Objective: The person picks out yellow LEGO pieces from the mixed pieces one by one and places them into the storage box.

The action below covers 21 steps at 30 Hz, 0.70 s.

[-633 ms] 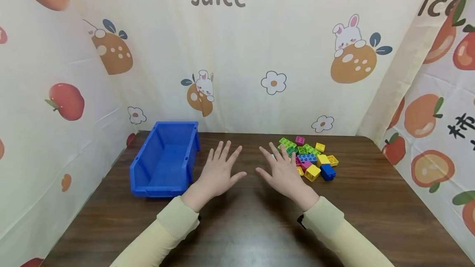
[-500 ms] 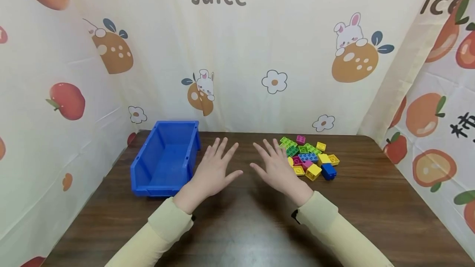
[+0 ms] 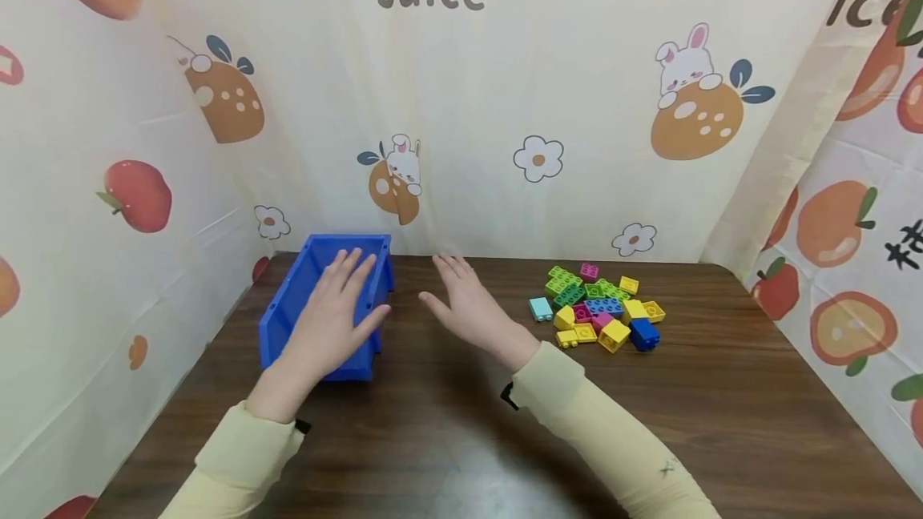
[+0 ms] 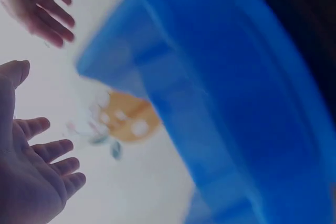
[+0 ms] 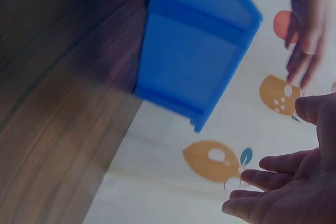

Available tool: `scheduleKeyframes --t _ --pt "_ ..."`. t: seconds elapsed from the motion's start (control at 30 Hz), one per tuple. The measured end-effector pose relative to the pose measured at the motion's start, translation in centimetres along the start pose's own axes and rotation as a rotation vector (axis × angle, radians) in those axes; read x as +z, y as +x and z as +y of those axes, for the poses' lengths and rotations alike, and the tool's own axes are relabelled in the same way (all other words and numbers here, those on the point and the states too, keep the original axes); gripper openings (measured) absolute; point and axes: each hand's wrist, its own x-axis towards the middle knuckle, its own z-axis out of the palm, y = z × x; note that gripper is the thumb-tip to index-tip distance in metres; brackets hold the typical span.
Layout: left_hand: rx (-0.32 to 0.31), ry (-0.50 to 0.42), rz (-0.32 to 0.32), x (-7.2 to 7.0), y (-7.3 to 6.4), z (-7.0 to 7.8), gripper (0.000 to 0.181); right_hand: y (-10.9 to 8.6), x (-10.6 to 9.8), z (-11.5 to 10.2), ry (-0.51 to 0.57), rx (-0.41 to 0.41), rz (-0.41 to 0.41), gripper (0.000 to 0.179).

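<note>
A blue plastic bin (image 3: 380, 279) stands at the left of the table. My left hand (image 3: 327, 319) hovers over it with fingers extended and holds nothing, hiding part of the bin's inside. To the bin's right, my right hand (image 3: 472, 304) is in the air, fingers straight, thumb apart, also holding nothing. In the left wrist view the bin (image 4: 220, 77) fills much of the picture, and the left palm (image 4: 31, 177) faces it from the side. The right wrist view has the bin's outer wall (image 5: 194, 51) beyond the spread right hand (image 5: 294, 177).
A pile of coloured toy building bricks (image 3: 602, 307) lies on the right half of the brown wooden table (image 3: 461, 439). One light blue brick (image 3: 541, 309) sits at the pile's left edge. Printed curtains (image 3: 461, 102) hang behind and at both sides.
Both hands have moved left: the left from beside the bin to above it, the right away from the bricks towards the bin. Bin and bricks stay in place on the table.
</note>
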Motion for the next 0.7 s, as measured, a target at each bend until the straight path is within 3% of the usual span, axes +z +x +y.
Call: scheduleKeyframes --t 0.23,0.43,0.53,0.7 --pt "-0.164 0.003 0.017 -0.2 -1.5 -4.7 0.073 2.2 2.0 -2.0 0.132 0.023 -0.044 0.068" --pt "-0.284 -0.036 0.01 -0.6 -2.3 -8.5 0.072 3.7 3.8 -3.3 0.278 0.105 -0.086 0.069" --pt "-0.357 -0.102 -0.028 -0.6 -2.5 -10.0 0.074 4.1 4.7 -4.0 0.361 0.164 -0.115 0.071" --pt "-0.495 -0.231 -0.143 -0.4 -2.4 -11.8 0.079 4.4 6.4 -4.9 0.477 0.295 -0.163 0.075"
